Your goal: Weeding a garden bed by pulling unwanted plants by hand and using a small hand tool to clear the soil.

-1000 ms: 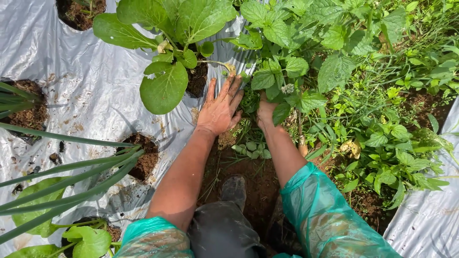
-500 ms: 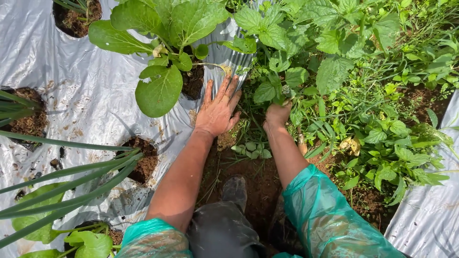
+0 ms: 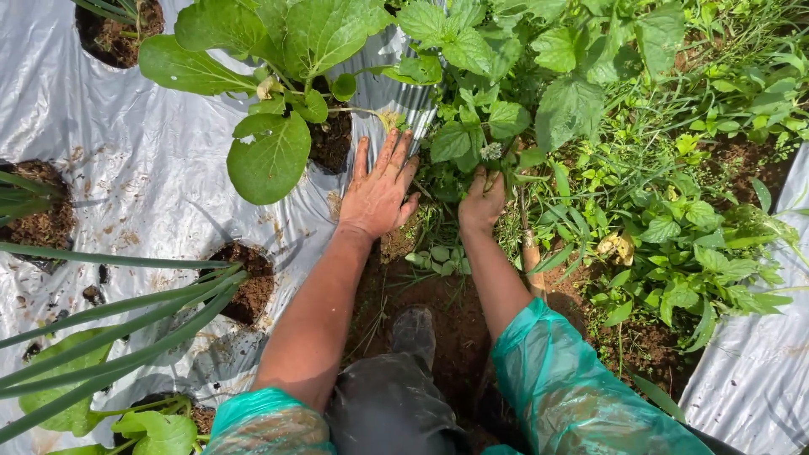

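View from above of a planted bed. The silver plastic mulch sheet (image 3: 126, 168) covers the bed left of the bare soil furrow (image 3: 438, 303), which serves as landmark; a 2nd strip of the same sheet (image 3: 758, 371) lies at the far right of it. At least 5 planting holes (image 3: 244, 282) show in the left sheet. A dense patch of weeds (image 3: 590, 126) fills the ground above and right of the furrow. 1 broad-leaved seedling (image 3: 278, 93) stands in a hole up and left of the furrow; long narrow leaves (image 3: 126, 329) cross the sheet to its left. 2 teal plastic sleeves (image 3: 573, 396) cover the upper arms at the furrow's lower end, with 1 dark boot (image 3: 415, 333) between them in the furrow. The left hand (image 3: 379, 192) lies flat, fingers spread wide, pressing the sheet edge at the furrow's top and holding nothing. The right hand (image 3: 482, 200), just right of it, has its fingers curled closed around weed stems (image 3: 497, 164) at their base.
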